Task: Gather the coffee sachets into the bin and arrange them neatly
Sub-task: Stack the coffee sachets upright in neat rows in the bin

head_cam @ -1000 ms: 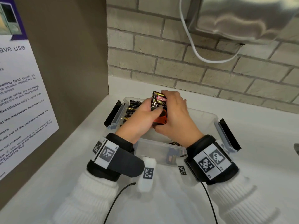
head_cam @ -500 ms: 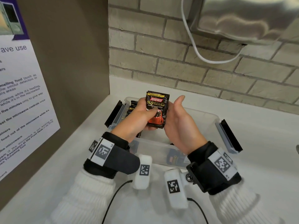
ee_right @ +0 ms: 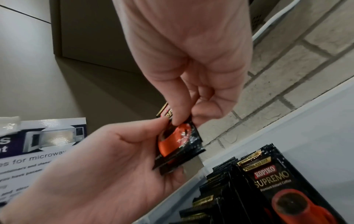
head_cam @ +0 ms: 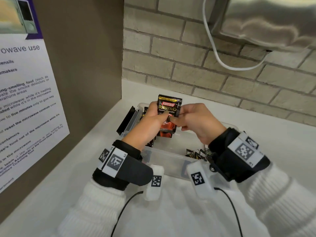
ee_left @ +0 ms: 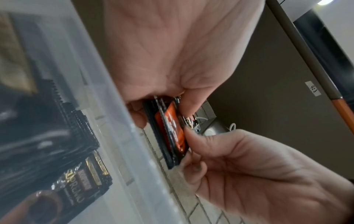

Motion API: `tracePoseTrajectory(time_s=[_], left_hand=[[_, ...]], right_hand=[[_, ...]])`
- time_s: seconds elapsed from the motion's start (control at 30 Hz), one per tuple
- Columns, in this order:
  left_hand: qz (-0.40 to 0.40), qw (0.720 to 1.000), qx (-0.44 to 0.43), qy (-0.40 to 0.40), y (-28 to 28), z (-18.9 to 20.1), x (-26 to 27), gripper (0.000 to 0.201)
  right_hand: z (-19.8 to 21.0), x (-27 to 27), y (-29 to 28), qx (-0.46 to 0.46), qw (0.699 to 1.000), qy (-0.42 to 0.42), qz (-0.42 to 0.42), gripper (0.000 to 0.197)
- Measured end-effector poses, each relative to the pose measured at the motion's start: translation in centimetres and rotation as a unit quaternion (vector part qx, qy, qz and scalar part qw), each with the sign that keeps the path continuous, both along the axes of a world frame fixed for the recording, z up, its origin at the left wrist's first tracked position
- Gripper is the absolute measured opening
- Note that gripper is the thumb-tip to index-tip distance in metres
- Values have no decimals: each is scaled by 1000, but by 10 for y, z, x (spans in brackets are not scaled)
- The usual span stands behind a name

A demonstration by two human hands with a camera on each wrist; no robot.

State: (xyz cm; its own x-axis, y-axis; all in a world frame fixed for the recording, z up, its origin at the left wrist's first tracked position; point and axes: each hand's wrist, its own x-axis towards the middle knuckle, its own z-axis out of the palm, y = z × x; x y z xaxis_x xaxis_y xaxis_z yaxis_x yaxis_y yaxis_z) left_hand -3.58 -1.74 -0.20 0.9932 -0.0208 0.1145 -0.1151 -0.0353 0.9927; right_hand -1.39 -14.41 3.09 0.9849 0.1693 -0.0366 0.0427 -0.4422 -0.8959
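Note:
A small stack of black Kopiko sachets stands upright above the clear plastic bin on the white counter. My left hand grips the stack from the left, thumb across its front. My right hand pinches its right edge between thumb and fingers. In the left wrist view the stack shows edge-on between the fingers of both hands. The right wrist view shows the same stack held above a row of sachets standing on edge in the bin. Loose sachets lie at the bin's near right.
A brown panel with a microwave notice closes the left side. A brick wall runs behind the bin, with a white cable and a metal appliance above. The bin's black latch hangs outward.
The stack has come up from low in the bin. My right hand cupped it, opened beside it half a second ago, and now pinches its right edge.

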Motion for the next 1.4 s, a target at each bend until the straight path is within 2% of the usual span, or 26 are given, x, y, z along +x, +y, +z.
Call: tracePoseTrajectory(time_s=[0.07, 0.17, 0.27, 0.4, 0.57, 0.67, 0.7, 0.8, 0.83, 0.87, 0.9, 0.93, 0.97, 1.0, 1.03, 1.07, 1.13, 1.17, 1.23, 1.33, 1.4], left_hand=[[39, 999, 14, -10, 8, -1, 4, 34], [98, 991, 94, -11, 26, -7, 12, 31], [124, 987, 107, 4, 43, -13, 16, 23], [108, 988, 105, 10, 52, -18, 20, 19], [80, 985, 152, 29, 51, -27, 24, 20], [73, 985, 154, 32, 51, -29, 25, 26], [70, 985, 154, 33, 51, -29, 25, 26], [64, 986, 149, 35, 51, -29, 25, 19], [62, 986, 148, 35, 50, -30, 25, 20], [59, 987, 148, 35, 50, -31, 25, 22], [57, 987, 148, 33, 49, -31, 25, 23], [57, 987, 150, 32, 49, -32, 26, 24], [55, 986, 151, 30, 49, -33, 26, 24], [55, 986, 152, 30, 50, -33, 26, 25], [54, 986, 152, 30, 50, -34, 27, 25], [53, 987, 152, 31, 50, -34, 27, 25], [50, 986, 154, 33, 51, -34, 27, 25], [49, 986, 153, 33, 51, -34, 27, 25], [49, 987, 151, 34, 52, -34, 27, 25], [49, 987, 151, 32, 51, -35, 27, 25], [49, 986, 154, 31, 51, -35, 28, 26]], right_hand=[[9, 13, -3, -11, 1000, 23, -14, 16], [17, 37, -13, -30, 997, 60, -39, 18], [10, 59, -22, -90, 989, 114, -16, 19], [-7, 77, -21, -207, 953, 217, 48, 14], [-27, 89, -5, -293, 910, 278, 91, 10], [-38, 91, 3, -286, 911, 280, 98, 4], [-40, 91, 5, -268, 919, 270, 98, 13], [-43, 98, 3, -229, 936, 256, 72, 59], [-40, 94, 4, -270, 926, 257, 61, 60], [-37, 96, 1, -288, 926, 236, 58, 51], [-36, 96, 1, -367, 911, 164, 90, 44], [-37, 94, 2, -378, 908, 160, 83, 43], [-36, 91, 4, -345, 912, 206, 81, 51], [-37, 91, 5, -316, 911, 245, 103, 69], [-41, 94, 7, -312, 910, 246, 117, 86], [-44, 96, 7, -281, 924, 244, 90, 85], [-43, 93, 12, -243, 928, 275, 60, 49], [-43, 95, 11, -235, 927, 286, 53, 41], [-42, 96, 10, -217, 927, 304, 36, 40], [-40, 96, 7, -195, 919, 344, 18, 52], [-40, 96, 9, -174, 919, 354, 13, 49]])
